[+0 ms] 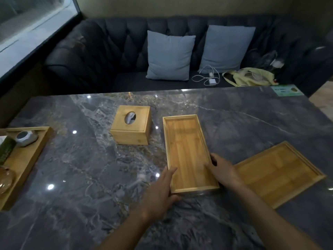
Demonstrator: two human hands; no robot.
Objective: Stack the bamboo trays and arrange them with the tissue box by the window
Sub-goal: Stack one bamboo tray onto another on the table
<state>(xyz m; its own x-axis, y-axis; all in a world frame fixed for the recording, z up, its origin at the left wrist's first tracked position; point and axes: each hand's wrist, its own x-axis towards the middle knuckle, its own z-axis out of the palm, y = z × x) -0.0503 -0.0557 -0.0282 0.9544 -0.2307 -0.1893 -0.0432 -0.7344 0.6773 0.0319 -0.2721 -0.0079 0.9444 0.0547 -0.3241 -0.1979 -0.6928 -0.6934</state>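
Observation:
A long narrow bamboo tray (187,148) lies on the dark marble table (90,168) in the middle. My left hand (162,188) grips its near left corner, and my right hand (223,170) grips its right rim, thumb inside the tray. A second, wider bamboo tray (281,172) lies flat to the right, turned at an angle. The bamboo tissue box (132,124), with a tissue in its oval slot, stands just left of the narrow tray's far end. The window (30,24) is at the upper left.
A third bamboo tray (23,165) at the table's left edge holds a white bowl (26,138) and other small items. Behind the table is a dark sofa (108,51) with two blue cushions, cables and a yellow bag. A green card (286,90) lies at the far right corner.

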